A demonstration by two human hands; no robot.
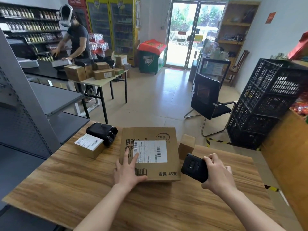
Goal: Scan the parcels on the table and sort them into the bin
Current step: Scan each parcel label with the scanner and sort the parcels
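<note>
A large flat cardboard parcel (160,135) with a white shipping label (152,151) lies in the middle of the wooden table (66,184). My left hand (127,170) rests flat on its near left corner, fingers spread. My right hand (216,174) grips a black handheld scanner (194,167) just right of that parcel, held above the table. A small box with a label (90,146) and a black plastic-wrapped parcel (102,132) sit at the far left. A small brown box (186,144) stands at the far right edge.
Stacked black plastic crates (270,104) stand to the right, beside an office chair (208,100). Grey metal shelving (25,100) runs along the left. Another person works at a far table (100,80) loaded with several boxes.
</note>
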